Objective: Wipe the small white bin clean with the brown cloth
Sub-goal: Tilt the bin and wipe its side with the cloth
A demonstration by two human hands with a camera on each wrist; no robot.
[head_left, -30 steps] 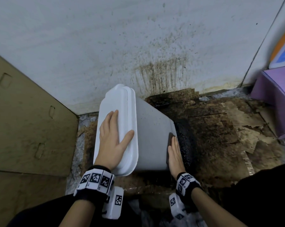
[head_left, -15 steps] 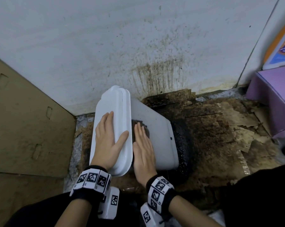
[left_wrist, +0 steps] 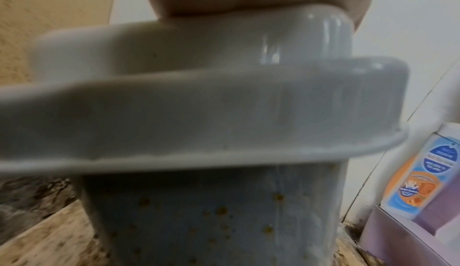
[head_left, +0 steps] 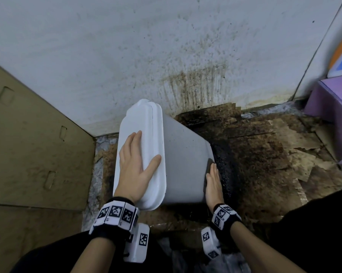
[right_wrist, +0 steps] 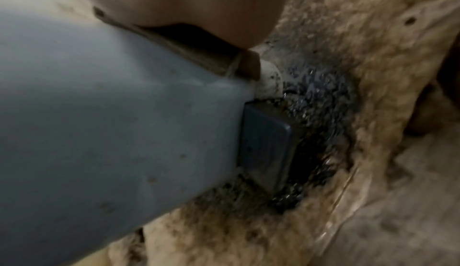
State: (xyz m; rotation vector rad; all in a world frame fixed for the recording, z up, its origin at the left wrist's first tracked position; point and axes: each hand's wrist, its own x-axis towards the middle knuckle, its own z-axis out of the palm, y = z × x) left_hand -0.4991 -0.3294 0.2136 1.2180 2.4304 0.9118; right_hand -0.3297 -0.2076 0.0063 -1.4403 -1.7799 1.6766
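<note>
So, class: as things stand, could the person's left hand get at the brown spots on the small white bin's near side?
Probably yes: the left hand lies flat on the bin's lid, with nothing between it and the spots below the rim.

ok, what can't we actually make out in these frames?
- Cloth: mostly hidden under the right hand in the head view; only an edge shows in the right wrist view.
- Bin inside: lid shut under the left hand, all views.
- Bin's far side: hidden by its own body.
- Spots on bin: blurred in left wrist view.
- Box label: blurred, cut off.
</note>
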